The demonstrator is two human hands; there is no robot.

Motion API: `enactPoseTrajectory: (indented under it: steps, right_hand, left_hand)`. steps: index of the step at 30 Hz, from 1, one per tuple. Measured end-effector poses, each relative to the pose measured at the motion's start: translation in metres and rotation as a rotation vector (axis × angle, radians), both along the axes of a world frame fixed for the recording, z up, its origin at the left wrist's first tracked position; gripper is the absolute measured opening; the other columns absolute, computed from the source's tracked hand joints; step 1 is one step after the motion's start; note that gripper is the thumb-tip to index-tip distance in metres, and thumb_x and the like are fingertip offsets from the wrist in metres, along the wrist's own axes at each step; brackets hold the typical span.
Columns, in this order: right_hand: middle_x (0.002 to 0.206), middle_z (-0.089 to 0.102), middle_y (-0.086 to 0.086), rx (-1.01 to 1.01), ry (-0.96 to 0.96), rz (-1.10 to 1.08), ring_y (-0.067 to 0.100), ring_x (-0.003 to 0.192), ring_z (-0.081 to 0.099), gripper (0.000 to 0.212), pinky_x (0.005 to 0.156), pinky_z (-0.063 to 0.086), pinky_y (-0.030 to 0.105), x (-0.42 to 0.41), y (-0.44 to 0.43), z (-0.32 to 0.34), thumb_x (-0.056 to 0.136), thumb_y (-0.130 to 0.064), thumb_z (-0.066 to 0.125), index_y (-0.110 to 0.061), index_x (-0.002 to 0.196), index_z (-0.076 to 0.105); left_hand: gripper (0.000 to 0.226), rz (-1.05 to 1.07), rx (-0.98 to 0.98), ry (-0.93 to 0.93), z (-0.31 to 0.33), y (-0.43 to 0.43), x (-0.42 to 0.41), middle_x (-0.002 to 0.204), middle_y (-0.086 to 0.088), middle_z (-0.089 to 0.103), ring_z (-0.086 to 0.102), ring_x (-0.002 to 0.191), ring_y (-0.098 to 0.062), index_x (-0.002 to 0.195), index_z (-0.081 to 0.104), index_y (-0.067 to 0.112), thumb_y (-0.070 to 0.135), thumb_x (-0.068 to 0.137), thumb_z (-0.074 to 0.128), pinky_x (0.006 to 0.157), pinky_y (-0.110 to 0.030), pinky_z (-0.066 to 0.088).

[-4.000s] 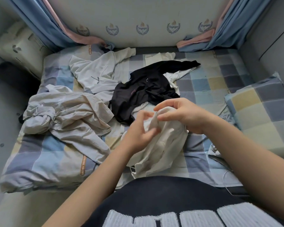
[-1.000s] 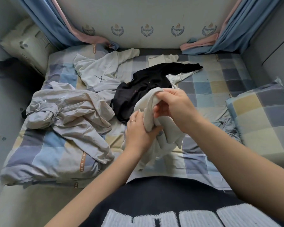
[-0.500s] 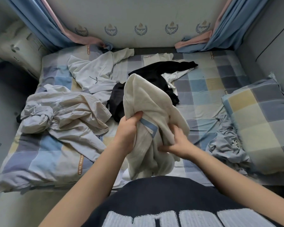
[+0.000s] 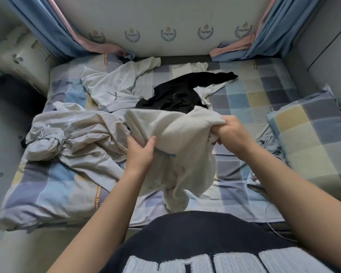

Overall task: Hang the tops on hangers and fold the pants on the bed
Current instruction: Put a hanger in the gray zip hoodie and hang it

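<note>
A cream garment [image 4: 177, 146] hangs in the air over the near part of the bed, stretched between both hands. My left hand [image 4: 141, 152] pinches its lower left part near a blue tab. My right hand [image 4: 229, 133] grips a bunched edge at its upper right. Behind it on the checked bedsheet [image 4: 250, 99] lie a black top [image 4: 177, 95], a white top [image 4: 116, 85] with a small black mark, and another white piece under the black one. A crumpled beige-grey garment [image 4: 75, 140] sprawls at the left. No hanger is in view.
A checked pillow [image 4: 313, 138] lies at the right with a small grey-blue cloth [image 4: 272, 144] beside it. Blue and pink curtains [image 4: 53, 30] hang at both far corners. A white padded bag [image 4: 22, 58] stands at the far left. A white cable [image 4: 270, 219] trails off the bed's near right edge.
My right hand has swung up and to the right and my left hand has dropped, spreading the cream garment out wide. Earlier it was bunched between both hands.
</note>
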State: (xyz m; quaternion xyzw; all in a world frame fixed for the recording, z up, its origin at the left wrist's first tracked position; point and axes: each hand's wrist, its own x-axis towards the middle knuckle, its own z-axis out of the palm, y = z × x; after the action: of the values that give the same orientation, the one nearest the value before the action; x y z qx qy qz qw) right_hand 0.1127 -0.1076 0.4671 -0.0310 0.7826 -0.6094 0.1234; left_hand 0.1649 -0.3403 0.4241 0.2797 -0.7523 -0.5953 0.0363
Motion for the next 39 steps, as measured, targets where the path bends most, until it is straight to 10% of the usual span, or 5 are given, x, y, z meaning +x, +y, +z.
enactPoseTrajectory:
  steps: [6, 12, 23, 28, 39]
  right_hand:
    - [0.053, 0.055, -0.014, -0.053, 0.066, 0.310, -0.001, 0.053, 0.048, 0.030, 0.053, 0.040, 0.012, -0.001, -0.027, 0.042, 0.076, -0.004, 0.049, -0.019, 0.052, 0.060]
    - [0.066, 0.061, 0.002, -0.048, 0.126, 0.192, 0.010, 0.060, 0.056, 0.011, 0.061, 0.048, 0.025, -0.006, -0.034, 0.037, 0.089, 0.004, 0.056, 0.007, 0.084, 0.066]
    - [0.138, 0.052, -0.014, 0.207, -0.321, 0.477, 0.010, 0.127, 0.052, 0.087, 0.097, 0.050, 0.029, 0.041, 0.023, -0.076, 0.067, -0.047, 0.088, -0.049, 0.140, 0.040]
    - [0.094, 0.067, -0.013, 0.512, -0.151, 0.220, 0.019, 0.096, 0.063, 0.003, 0.071, 0.047, 0.032, 0.053, 0.021, -0.113, 0.088, -0.040, 0.063, -0.042, 0.089, 0.063]
    - [0.066, 0.051, 0.003, 0.278, 0.093, 0.074, 0.014, 0.066, 0.045, 0.024, 0.062, 0.037, 0.035, -0.002, 0.011, -0.034, 0.093, -0.008, 0.058, 0.002, 0.072, 0.056]
  left_hand:
    - [0.102, -0.533, -0.601, 0.331, 0.014, 0.030, 0.004, 0.167, 0.005, 0.017, 0.009, 0.155, -0.017, 0.156, 0.029, 0.034, 0.063, 0.071, 0.076, 0.125, -0.039, 0.008]
    - [0.015, -0.518, -0.112, 0.230, 0.013, 0.052, -0.015, 0.101, 0.021, 0.072, 0.065, 0.099, 0.002, 0.107, 0.068, 0.039, 0.036, 0.092, 0.069, 0.082, -0.025, 0.052]
    - [0.030, -0.049, 0.710, -0.053, 0.003, 0.037, -0.004, 0.101, -0.014, 0.074, 0.073, 0.093, -0.025, 0.114, 0.065, 0.001, 0.024, 0.095, 0.068, 0.083, -0.038, 0.061]
    - [0.038, 0.040, 0.768, -0.095, 0.002, 0.033, -0.006, 0.109, -0.014, 0.075, 0.074, 0.097, -0.024, 0.120, 0.063, -0.001, 0.026, 0.095, 0.069, 0.080, -0.036, 0.062]
    - [0.109, -0.176, -0.352, 0.162, -0.004, 0.015, -0.001, 0.167, -0.001, 0.011, 0.012, 0.154, -0.022, 0.159, 0.017, 0.025, 0.049, 0.075, 0.082, 0.126, -0.045, 0.016]
